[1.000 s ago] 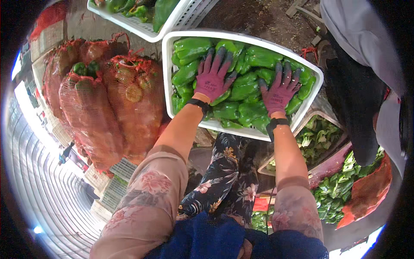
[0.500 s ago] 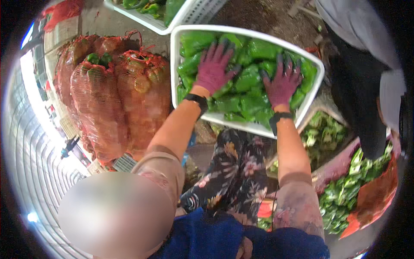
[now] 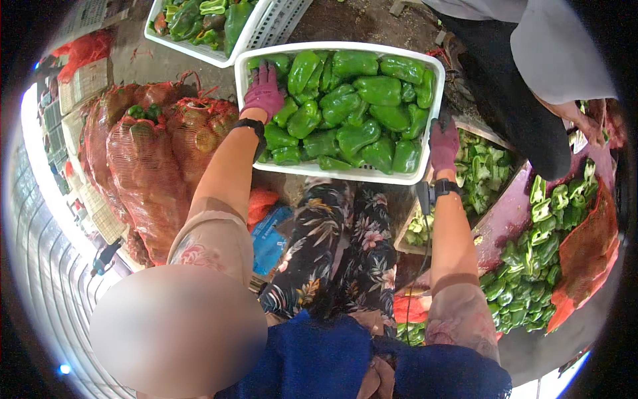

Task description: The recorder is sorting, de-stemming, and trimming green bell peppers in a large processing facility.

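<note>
A white plastic crate [image 3: 332,174] is filled with shiny green bell peppers [image 3: 355,136]. My left hand [image 3: 264,93], in a purple glove with dark fingertips, lies inside its left end, fingers stretched out over the peppers near the wall. At the opposite end, my right hand [image 3: 444,145], gloved the same way, holds the crate's outer right side; its fingers are partly hidden. I wear a dark band on each wrist.
Red mesh sacks [image 3: 149,179] of peppers stand at left. Behind is another white crate [image 3: 229,56] of peppers. At right are a box [image 3: 488,176] of cut pepper pieces, a heap of halved peppers [image 3: 531,266] and a person in dark trousers [image 3: 508,86].
My hands have moved from the middle of the peppers out to the crate's two ends. The crate now sits further left and less tilted, with the box of cut pieces more exposed.
</note>
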Available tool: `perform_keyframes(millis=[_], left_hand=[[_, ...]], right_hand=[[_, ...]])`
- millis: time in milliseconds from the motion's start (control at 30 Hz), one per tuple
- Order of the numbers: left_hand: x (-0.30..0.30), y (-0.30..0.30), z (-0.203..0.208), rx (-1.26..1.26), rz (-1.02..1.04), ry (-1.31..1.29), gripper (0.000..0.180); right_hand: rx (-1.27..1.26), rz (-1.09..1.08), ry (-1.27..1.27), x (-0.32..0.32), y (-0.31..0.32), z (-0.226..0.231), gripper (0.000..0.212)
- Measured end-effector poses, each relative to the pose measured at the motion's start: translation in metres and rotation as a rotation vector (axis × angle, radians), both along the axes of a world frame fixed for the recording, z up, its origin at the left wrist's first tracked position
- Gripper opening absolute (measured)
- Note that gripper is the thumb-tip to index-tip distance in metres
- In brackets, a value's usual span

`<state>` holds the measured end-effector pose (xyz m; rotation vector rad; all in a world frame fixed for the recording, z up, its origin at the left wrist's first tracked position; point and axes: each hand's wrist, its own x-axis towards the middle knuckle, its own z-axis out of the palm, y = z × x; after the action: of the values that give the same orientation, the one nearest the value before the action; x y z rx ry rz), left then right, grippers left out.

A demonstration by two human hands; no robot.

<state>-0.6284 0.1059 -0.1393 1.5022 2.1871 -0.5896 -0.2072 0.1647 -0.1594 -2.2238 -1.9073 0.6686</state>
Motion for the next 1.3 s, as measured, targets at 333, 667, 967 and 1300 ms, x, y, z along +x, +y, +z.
perform_keyframes(millis=[333, 667, 967, 1300], left_hand=[[-0.020, 0.004, 0.008, 0.043, -0.031, -0.012, 0.076], [-0.089, -0.040, 0.039, 0.826, 0.731, -0.611, 0.044], [-0.123, -0.109, -0.053, 0.249, 1.299, -0.918, 0.032], [-0.097, -0.091, -0.064, 0.145, 1.124, -0.491, 0.039]], right_hand=[[-0.436, 0.087, -0.012, -0.022, 0.015, -0.004, 0.041], [-0.347, -0.086, 0.280, 0.017, -0.001, -0.079, 0.040], [-0.538, -0.411, 0.517, 0.036, 0.005, -0.116, 0.026], [-0.613, -0.492, 0.802, 0.057, 0.000, -0.118, 0.022]])
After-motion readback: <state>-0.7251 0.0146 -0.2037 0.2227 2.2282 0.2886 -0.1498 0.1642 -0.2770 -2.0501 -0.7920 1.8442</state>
